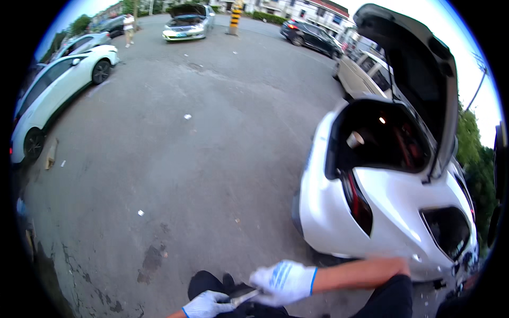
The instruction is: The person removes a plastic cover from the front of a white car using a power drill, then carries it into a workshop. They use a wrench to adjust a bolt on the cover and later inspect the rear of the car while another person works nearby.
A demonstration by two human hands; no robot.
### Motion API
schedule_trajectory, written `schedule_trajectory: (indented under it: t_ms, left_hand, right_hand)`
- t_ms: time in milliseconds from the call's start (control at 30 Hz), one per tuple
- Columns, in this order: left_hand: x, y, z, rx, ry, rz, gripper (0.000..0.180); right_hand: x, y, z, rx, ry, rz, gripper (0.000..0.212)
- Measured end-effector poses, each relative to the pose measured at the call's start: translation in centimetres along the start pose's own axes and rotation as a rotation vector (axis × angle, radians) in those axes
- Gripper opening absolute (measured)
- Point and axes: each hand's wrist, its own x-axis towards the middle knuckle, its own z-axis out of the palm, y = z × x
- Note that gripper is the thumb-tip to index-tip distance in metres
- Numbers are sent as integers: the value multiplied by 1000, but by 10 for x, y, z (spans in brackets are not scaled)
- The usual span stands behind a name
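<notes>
Both my hands wear white knit gloves with blue markings, low in the view in front of my dark-clothed legs. My left hand (207, 305) is closed around one end of a slim, silvery tool (244, 298), whose exact kind is too blurred to tell. Over the tool's other end is my right hand (282, 282), with its fingers curled and smeared by motion. My right forearm reaches in from the right, beside a white car (339, 222) with its rear lid (419, 79) raised.
A pale round object (354, 139) sits in the car's dark boot. A dark opening (447, 229) shows in its bodywork. At left stands another white car (66, 87); farther off are a car with its bonnet up (185, 26), a striped post (235, 18) and a person (129, 27).
</notes>
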Motion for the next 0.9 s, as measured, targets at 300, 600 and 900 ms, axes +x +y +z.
schedule_trajectory:
  t_ms: [300, 600, 900]
  left_hand:
    - [164, 104, -197, 61, 36, 220, 31]
    - [312, 311, -432, 184, -137, 351, 35]
    - [494, 461, -601, 404, -125, 205, 39]
  right_hand:
    - [179, 135, -102, -13, 67, -230, 37]
    - [303, 295, -325, 122, 171, -196, 19]
    - [410, 465, -483, 114, 300, -98, 14]
